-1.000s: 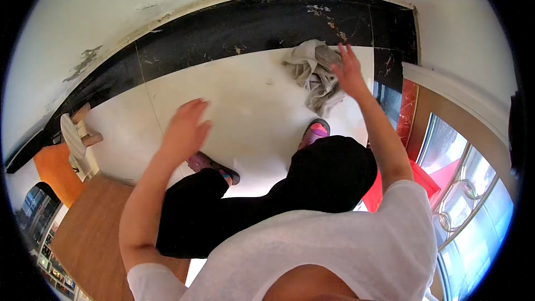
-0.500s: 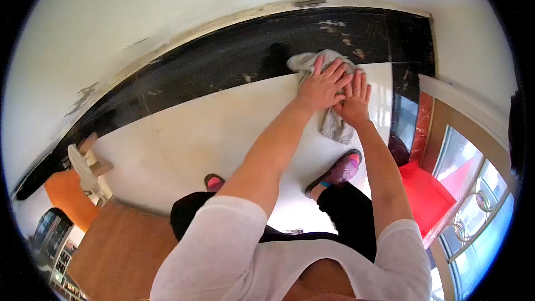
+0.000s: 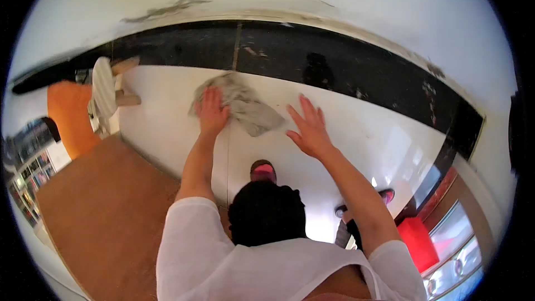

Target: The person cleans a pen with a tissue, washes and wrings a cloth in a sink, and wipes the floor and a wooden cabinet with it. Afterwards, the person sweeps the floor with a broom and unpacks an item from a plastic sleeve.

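Note:
A crumpled grey rag (image 3: pixel 243 107) lies on the pale glossy floor tiles, close to the black skirting. My left hand (image 3: pixel 211 112) rests flat on the rag's left part with its fingers extended, pressing rather than wrapping round it. Apart from the rag, to its right, my right hand (image 3: pixel 310 128) hovers over or rests on the tile; its fingers are spread and nothing is in them. Whether that palm touches the floor I cannot tell.
Black skirting tiles (image 3: pixel 278 50) run along the white wall. To the left stand a brown wooden panel (image 3: pixel 106 217), an orange object (image 3: pixel 71 117) and a wooden piece (image 3: pixel 127 86). A red object (image 3: pixel 417 242) is by the door at right. My shoe (image 3: pixel 263 170) shows below.
The view has shifted left along the wall. The rag has moved left under my left hand. My right hand, earlier beside the left on the rag, is now apart from it.

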`<state>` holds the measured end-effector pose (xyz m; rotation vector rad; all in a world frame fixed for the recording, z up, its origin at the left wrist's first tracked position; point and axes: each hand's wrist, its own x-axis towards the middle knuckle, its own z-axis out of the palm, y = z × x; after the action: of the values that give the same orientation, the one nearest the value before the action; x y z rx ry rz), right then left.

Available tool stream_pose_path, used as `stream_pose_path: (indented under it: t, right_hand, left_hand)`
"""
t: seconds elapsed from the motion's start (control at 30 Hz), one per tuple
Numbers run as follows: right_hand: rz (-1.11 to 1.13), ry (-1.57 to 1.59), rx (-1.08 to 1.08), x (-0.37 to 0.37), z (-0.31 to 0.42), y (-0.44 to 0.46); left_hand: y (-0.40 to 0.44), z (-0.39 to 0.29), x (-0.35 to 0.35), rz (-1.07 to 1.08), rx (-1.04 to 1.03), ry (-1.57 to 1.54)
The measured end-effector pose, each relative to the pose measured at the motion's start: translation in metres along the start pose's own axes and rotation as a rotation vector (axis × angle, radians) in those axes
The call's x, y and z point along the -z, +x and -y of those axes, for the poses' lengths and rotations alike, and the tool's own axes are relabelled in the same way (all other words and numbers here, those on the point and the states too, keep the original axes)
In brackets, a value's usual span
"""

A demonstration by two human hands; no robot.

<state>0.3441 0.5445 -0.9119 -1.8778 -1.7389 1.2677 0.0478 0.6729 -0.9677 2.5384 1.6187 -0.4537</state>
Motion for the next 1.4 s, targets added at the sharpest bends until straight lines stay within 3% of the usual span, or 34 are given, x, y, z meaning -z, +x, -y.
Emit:
stream_pose_path:
  t: [0.07, 0.1, 0.17, 0.2, 0.27, 0.33, 0.37, 0.47, 0.57, 0.63, 0.7, 0.8, 0.9, 0.93, 1.0, 1.07, 1.13, 1.17, 1.2, 1.3, 1.4]
  right_hand:
    - [0.031, -0.02, -0.005, 0.0, -0.012, -0.02]
    - [0.03, 0.004, -0.018, 0.002, -0.021, -0.033]
    - [0.065, -0.004, -0.119, 0.011, -0.038, -0.063]
    - [0.083, 0.005, -0.184, 0.018, -0.042, -0.078]
    - [0.096, -0.019, -0.259, 0.033, -0.042, -0.104]
    - [0.033, -0.046, -0.295, 0.045, -0.035, -0.119]
    - [0.045, -0.067, -0.301, 0.049, -0.034, -0.119]
    - [0.023, -0.151, -0.296, 0.044, -0.024, -0.112]
    - [0.074, -0.164, -0.301, 0.038, -0.005, -0.086]
    - [0.108, -0.129, -0.279, 0.04, 0.007, -0.073]
    - [0.106, -0.095, -0.31, 0.048, 0.018, -0.065]
    - [0.135, -0.154, -0.346, 0.059, 0.009, -0.071]
    - [0.178, -0.189, -0.373, 0.073, -0.005, -0.079]
    - [0.184, -0.183, -0.383, 0.077, -0.01, -0.082]
    - [0.178, -0.188, -0.4, 0.082, -0.025, -0.088]
    - [0.176, -0.189, -0.428, 0.082, -0.035, -0.086]
    - [0.2, -0.192, -0.387, 0.085, -0.03, -0.08]
    - [0.204, -0.201, -0.394, 0.085, -0.026, -0.074]
    - [0.222, -0.228, -0.355, 0.079, -0.019, -0.064]
    - [0.251, -0.191, -0.34, 0.069, -0.004, -0.049]
    - [0.276, -0.129, -0.395, 0.061, 0.01, -0.039]
  left_hand:
    - [-0.041, 0.058, -0.017, -0.021, 0.276, -0.019]
    - [-0.045, 0.08, -0.021, -0.029, 0.303, -0.035]
    - [-0.045, 0.107, -0.032, 0.003, 0.661, -0.042]
    - [-0.031, 0.112, -0.028, 0.001, 0.675, -0.067]
    - [0.027, 0.115, -0.011, -0.177, 1.205, -0.253]
    - [0.076, 0.13, -0.067, -0.497, 0.924, -0.059]
    - [0.102, 0.103, -0.045, -0.503, 0.854, -0.042]
    - [0.148, -0.034, 0.018, -0.386, 0.48, -0.183]
    - [0.117, -0.15, 0.047, -0.155, 0.006, -0.55]
    - [0.078, -0.196, 0.028, -0.217, -0.358, -0.625]
    - [0.052, -0.191, 0.027, -0.141, -0.518, -0.565]
    - [0.069, -0.135, 0.018, -0.196, -0.499, -0.496]
    - [0.106, -0.022, 0.03, -0.269, -0.144, -0.432]
    - [0.112, 0.028, 0.049, -0.159, -0.003, -0.457]
    - [0.118, 0.116, 0.023, -0.312, 0.322, -0.288]
    - [0.095, 0.2, -0.009, -0.406, 0.604, -0.218]
    - [0.036, 0.26, -0.036, -0.328, 0.782, -0.18]
    - [-0.001, 0.276, -0.037, -0.219, 0.854, -0.176]
    - [-0.04, 0.293, -0.069, -0.282, 0.904, -0.149]
    - [-0.139, 0.289, -0.095, -0.2, 1.126, -0.126]
    - [-0.145, 0.259, -0.106, -0.171, 1.29, -0.067]
